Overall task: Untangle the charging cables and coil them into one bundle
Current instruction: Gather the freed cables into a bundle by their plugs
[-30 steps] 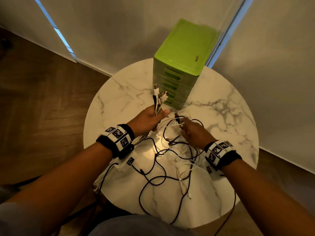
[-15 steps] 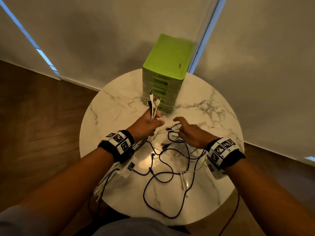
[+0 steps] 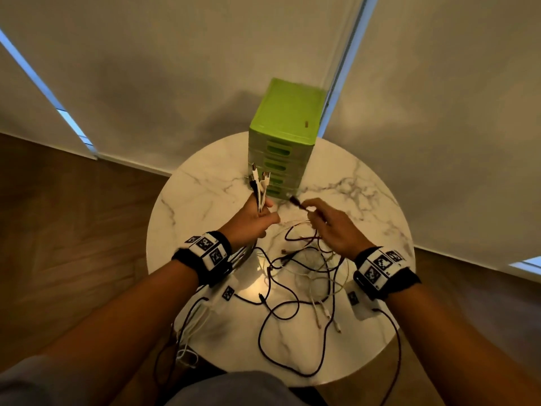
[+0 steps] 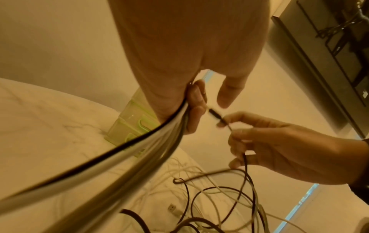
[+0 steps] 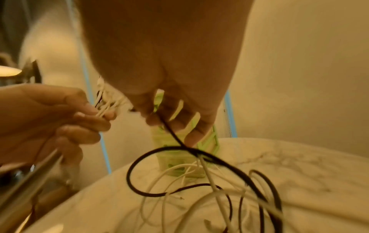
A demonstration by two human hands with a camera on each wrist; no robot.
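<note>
My left hand [image 3: 251,221] grips a bunch of white and black cable ends [image 3: 259,186] that stick up past its fingers; their lengths trail back under the wrist and off the near left edge of the table. In the left wrist view those cables [image 4: 139,151] run taut from the fingers [image 4: 196,107]. My right hand [image 3: 330,227] pinches a dark cable just behind its plug [image 3: 295,200] and holds it raised close to the left hand. That dark cable [image 5: 169,130] drops into a tangle of black and white cables [image 3: 304,276] on the marble top.
A green plastic drawer unit [image 3: 284,142] stands at the far side of the round marble table [image 3: 366,200], just beyond both hands. Roller blinds hang behind it. Wooden floor lies to the left and right. One dark cable [image 3: 396,361] hangs off the near right edge.
My right hand has lifted the dark plug end up off the tangle and toward the left hand's bunch. The head view has tilted up, so the table sits lower in frame.
</note>
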